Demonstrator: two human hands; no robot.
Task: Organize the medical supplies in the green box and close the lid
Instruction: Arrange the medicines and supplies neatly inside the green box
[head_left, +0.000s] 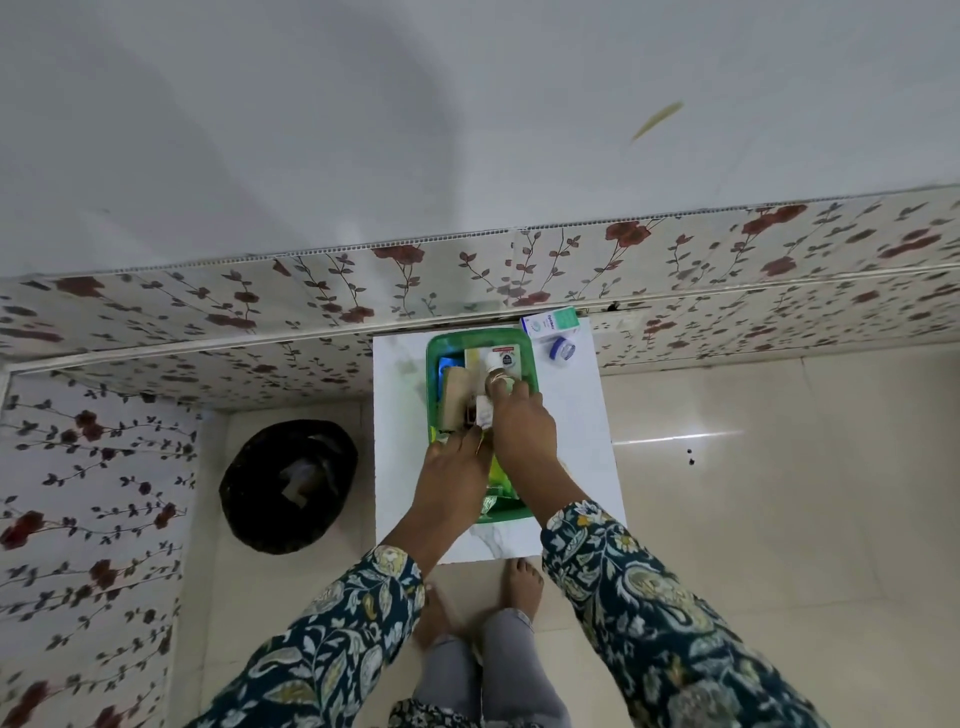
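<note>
A green box stands open on a small white table, filled with cartons and packets. My right hand reaches into the box and grips a small white bottle between thumb and fingers. My left hand rests over the box's near end, its fingertips touching a small white item; what it holds, if anything, is hidden. A white and teal carton and a small blue-capped jar sit on the table beyond the box's far right corner. The lid is not visible.
A black round basket stands on the floor left of the table. A floral-patterned wall runs behind and to the left. Pale floor tiles lie to the right. My bare feet stand at the table's near edge.
</note>
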